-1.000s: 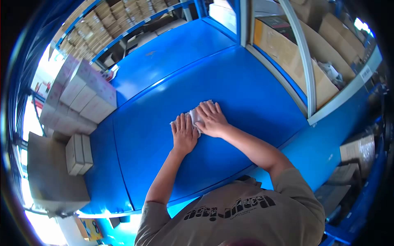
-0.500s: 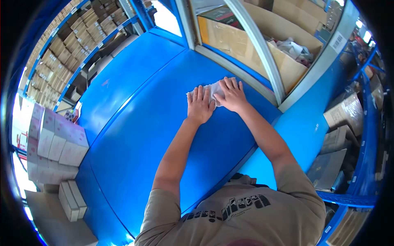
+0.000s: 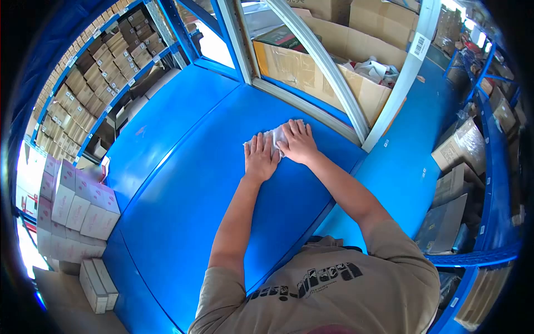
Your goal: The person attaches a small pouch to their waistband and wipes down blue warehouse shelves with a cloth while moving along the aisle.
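Note:
A crumpled whitish cloth (image 3: 274,133) lies on the blue surface (image 3: 189,195), near its far edge. Pressed flat over the cloth's left part is my left hand (image 3: 261,159), its fingers stretched out and pointing away from me. My right hand (image 3: 298,142) rests on the right part, also flat, with the thumb spread toward the left hand. Both palms hide much of the cloth, and neither hand's fingers are curled round it.
A pale metal frame (image 3: 311,108) borders the far edge, with an open cardboard box (image 3: 300,67) behind it. White and pink boxes (image 3: 83,209) are stacked at the left. Shelves of brown cartons (image 3: 100,83) stand beyond. More cartons (image 3: 461,147) sit on the right-hand rack.
Both hands remain flat on the cloth. The camera view has shifted, so hands, cloth and frame appear slightly lower and further left; the hands' place on the surface looks much the same.

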`<action>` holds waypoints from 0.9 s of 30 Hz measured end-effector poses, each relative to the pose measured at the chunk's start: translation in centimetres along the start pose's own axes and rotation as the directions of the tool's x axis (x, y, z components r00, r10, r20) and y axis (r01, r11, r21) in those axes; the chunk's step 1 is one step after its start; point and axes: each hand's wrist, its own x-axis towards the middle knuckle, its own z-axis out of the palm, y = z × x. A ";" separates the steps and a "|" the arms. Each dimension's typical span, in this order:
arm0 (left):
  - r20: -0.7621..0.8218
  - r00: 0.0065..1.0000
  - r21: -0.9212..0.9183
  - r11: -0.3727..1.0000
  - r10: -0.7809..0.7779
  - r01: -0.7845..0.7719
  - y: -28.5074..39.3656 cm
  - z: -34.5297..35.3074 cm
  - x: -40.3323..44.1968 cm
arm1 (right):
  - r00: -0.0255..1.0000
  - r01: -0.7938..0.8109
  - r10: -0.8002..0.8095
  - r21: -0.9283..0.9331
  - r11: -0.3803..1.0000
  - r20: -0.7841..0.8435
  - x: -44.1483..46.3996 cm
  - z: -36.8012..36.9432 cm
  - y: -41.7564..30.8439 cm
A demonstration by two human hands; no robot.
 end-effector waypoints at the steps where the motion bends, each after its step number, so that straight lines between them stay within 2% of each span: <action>1: 0.018 1.000 -0.008 1.000 -0.010 0.010 0.2 -0.4 -0.9 | 1.000 0.014 -0.014 -0.003 1.000 -0.008 -0.4 0.0 -0.4; 2: 0.013 1.000 -0.011 1.000 0.001 -0.001 0.4 -0.9 -1.8 | 1.000 0.008 -0.008 -0.010 1.000 -0.015 -0.7 -0.2 -1.0; 4: 0.087 0.996 0.044 0.999 -0.022 0.019 0.4 -1.9 -3.8 | 0.989 0.145 -0.145 0.035 0.989 -0.001 -1.2 -0.4 -2.8; 6: 0.141 0.989 0.058 0.997 -0.051 0.043 0.8 -3.5 -6.2 | 0.971 0.236 -0.233 0.048 0.971 -0.051 -2.6 -0.7 -4.7; 7: 0.169 0.984 0.052 0.997 -0.062 0.054 0.7 -4.3 -7.4 | 0.948 0.293 -0.287 0.026 0.956 -0.138 -3.1 -0.4 -5.6; 9: 0.164 0.985 0.064 0.997 -0.059 0.049 0.0 -4.9 -9.8 | 0.934 0.350 -0.341 0.086 0.933 -0.102 -4.2 -0.8 -7.1; 11: 0.105 0.994 0.094 0.996 -0.002 -0.008 -0.7 -5.5 -12.3 | 0.891 0.440 -0.421 0.098 0.892 -0.172 -5.6 -0.4 -8.4; 15: 0.073 0.996 0.070 0.996 0.054 -0.059 -1.1 -5.8 -15.6 | 0.913 0.408 -0.399 0.177 0.896 -0.089 -7.8 -0.1 -10.0; 19: 0.025 0.999 0.055 0.998 0.037 -0.038 -0.7 -6.4 -18.1 | 0.868 0.496 -0.485 0.127 0.859 -0.110 -9.4 0.5 -11.1; 24: 0.022 0.999 0.043 0.998 0.040 -0.041 0.8 -8.1 -20.7 | 0.869 0.495 -0.485 0.189 0.848 -0.100 -11.7 -1.3 -12.0; 27: 0.036 0.998 0.059 0.997 0.043 -0.045 1.2 -8.9 -21.7 | 0.856 0.514 -0.489 0.183 0.838 -0.169 -12.8 -1.4 -12.4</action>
